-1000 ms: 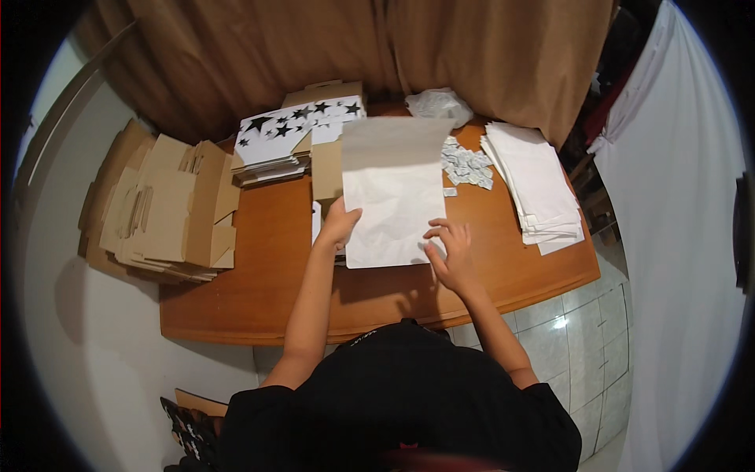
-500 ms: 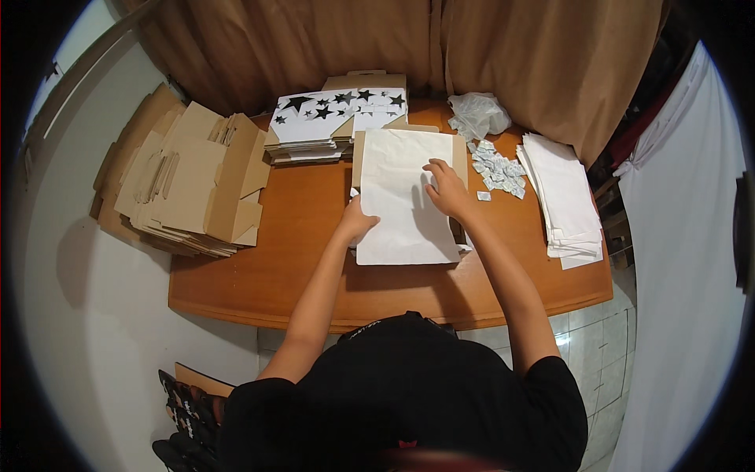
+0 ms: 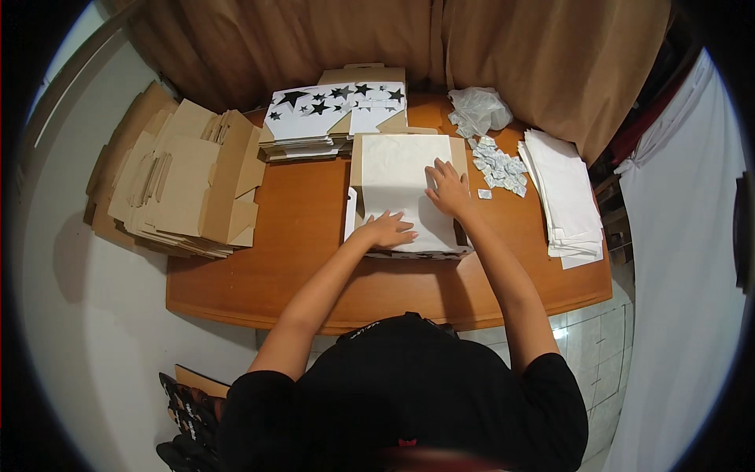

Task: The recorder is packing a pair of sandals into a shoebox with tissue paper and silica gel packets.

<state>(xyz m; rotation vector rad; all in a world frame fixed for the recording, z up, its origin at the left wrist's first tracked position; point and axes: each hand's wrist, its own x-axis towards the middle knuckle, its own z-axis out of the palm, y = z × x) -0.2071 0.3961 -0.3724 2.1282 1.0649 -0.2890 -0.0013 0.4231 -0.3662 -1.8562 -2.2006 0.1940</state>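
An open cardboard box point(image 3: 356, 169) with a star-patterned white outside stands in front of me on the wooden table. A white sheet of paper point(image 3: 403, 151) lies in it, running up over its far side. My left hand point(image 3: 387, 230) presses on the near part of the sheet, fingers spread. Higher up and to the right, my right hand point(image 3: 448, 191) rests on the sheet near its right edge, fingers stretched out. Neither hand grips anything. The inside of the box beneath the paper is mostly hidden.
Flattened brown cardboard boxes point(image 3: 177, 185) are stacked at the table's left. Behind sits a pile of star-printed boxes point(image 3: 307, 126). To the right are small white sachets point(image 3: 501, 167), a clear plastic bag point(image 3: 478, 112) and a stack of white paper sheets point(image 3: 560, 189). A brown curtain point(image 3: 362, 35) hangs behind.
My left hand has moved from the sheet's left edge onto its near part. The sheet's near end has gone down into the box, uncovering the box's near and left sides.
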